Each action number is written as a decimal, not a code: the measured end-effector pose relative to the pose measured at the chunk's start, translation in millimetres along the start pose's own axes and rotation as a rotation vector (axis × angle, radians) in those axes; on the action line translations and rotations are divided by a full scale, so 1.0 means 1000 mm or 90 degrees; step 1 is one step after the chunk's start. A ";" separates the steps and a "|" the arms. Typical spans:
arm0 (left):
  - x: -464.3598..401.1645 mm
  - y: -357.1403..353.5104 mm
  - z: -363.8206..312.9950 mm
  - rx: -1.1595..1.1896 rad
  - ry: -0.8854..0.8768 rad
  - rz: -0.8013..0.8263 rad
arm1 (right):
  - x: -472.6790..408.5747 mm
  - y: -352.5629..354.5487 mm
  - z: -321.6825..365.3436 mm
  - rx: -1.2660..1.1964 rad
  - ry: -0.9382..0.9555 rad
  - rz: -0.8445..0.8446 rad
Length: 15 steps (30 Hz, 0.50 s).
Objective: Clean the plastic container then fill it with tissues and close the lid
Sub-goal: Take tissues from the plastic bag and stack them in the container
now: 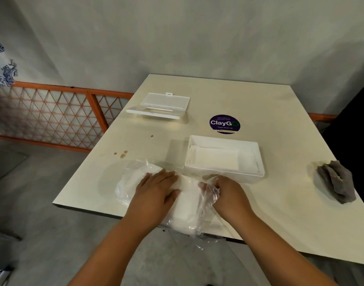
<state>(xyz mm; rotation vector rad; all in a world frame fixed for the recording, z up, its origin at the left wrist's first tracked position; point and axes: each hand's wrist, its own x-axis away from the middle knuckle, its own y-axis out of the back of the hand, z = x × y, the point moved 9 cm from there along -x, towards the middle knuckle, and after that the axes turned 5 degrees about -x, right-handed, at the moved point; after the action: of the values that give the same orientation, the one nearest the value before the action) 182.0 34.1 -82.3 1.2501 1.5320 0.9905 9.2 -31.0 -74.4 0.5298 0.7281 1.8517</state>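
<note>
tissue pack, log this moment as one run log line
stage: unpacking | left hand: flat on tissue pack | right hand: pulling wrap | container: open, some tissues in | lid: off, far left

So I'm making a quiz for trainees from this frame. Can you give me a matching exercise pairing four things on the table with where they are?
Things:
1. lid
2. plastic container
3. grey cloth
4. pack of tissues

Places:
A. near edge of the table, under both hands
B. far left of the table, lying apart
C. right edge of the table
D. middle of the table, just in front of the round sticker

Pairs: 1-B, 2-D, 3-C, 4-A
</note>
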 end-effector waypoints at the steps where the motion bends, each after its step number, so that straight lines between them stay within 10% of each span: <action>1: 0.000 0.000 0.000 0.001 0.001 -0.004 | -0.001 -0.001 0.000 0.001 -0.002 -0.003; 15: -0.001 0.001 0.001 0.002 -0.006 -0.022 | -0.008 -0.015 -0.005 -0.029 -0.052 -0.059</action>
<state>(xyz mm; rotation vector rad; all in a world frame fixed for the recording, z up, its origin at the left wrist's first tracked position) 183.3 33.4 -82.0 1.2260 1.5437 0.9591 18.7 -35.0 -89.0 0.5302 0.6434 1.7468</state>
